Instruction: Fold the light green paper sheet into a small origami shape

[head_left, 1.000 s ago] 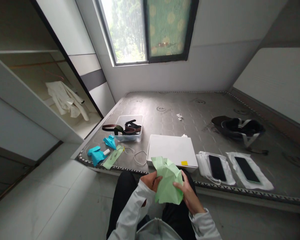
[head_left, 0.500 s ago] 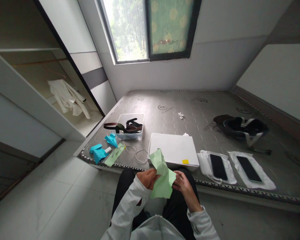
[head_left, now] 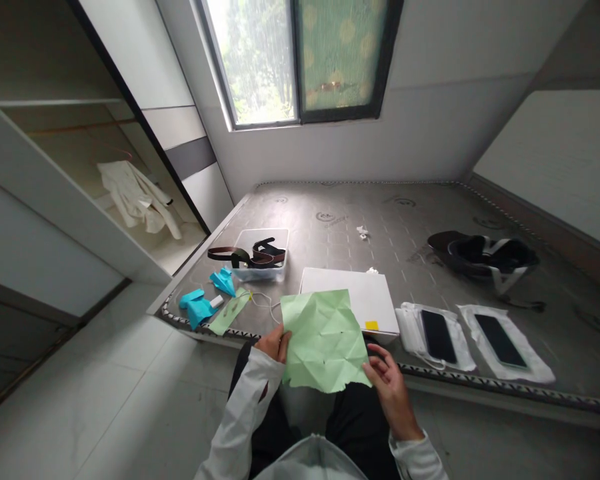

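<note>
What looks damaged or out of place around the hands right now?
The green paper sheet is creased all over, held open by the left hand at its edge and the right hand at its lower corner. A belt hangs out over the rim of the clear plastic container.

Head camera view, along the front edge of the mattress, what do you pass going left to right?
Blue folded paper → green paper strip → creased green sheet held by both hands → first phone → second phone.
</note>
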The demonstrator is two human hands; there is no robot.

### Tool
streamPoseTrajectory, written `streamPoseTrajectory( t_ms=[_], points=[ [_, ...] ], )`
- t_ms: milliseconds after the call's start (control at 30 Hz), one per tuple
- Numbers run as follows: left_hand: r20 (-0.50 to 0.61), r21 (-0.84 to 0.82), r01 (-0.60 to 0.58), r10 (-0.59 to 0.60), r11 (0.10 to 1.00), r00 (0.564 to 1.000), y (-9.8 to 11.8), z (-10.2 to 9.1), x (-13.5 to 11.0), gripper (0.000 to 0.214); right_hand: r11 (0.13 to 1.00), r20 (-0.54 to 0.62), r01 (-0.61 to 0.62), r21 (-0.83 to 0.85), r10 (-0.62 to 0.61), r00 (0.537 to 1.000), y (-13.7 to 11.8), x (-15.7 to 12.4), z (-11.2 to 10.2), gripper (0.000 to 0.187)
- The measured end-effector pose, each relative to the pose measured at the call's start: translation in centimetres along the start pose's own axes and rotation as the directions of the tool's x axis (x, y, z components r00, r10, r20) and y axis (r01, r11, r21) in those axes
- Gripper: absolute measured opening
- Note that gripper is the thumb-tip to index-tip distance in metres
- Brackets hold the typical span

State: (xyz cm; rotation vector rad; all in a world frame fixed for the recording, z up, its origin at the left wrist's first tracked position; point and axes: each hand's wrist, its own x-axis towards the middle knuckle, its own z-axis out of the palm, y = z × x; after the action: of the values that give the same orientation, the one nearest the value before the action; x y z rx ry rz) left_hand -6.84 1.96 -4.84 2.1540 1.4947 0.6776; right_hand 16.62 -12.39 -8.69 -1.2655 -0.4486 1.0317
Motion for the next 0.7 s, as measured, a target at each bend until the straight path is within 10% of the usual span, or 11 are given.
streamPoseTrajectory(
  t_ms=[233,533,700],
  points=[
    [0.138,-0.386,-0.041,0.101,0.922,0.985,0.5,1.1,-0.2,0.037,0.956,0.295,-0.289,0.061,0.259,0.920,0.7,0.6,-0.8,0.064],
    [0.307,-0.728,0.140,0.137,0.671,0.942,-0.3,2.4,-0.5,0.056,0.956,0.395,-0.281,-0.080,0.289,0.872,1.3,1.6,2.2,0.055],
    [0.234,-0.558,0.114,0.024,0.822,0.972,-1.6,2.2,-0.2,0.049,0.988,0.356,-0.154,-0.006,0.146,0.923,1.3,2.1,2.8,0.048]
  ],
)
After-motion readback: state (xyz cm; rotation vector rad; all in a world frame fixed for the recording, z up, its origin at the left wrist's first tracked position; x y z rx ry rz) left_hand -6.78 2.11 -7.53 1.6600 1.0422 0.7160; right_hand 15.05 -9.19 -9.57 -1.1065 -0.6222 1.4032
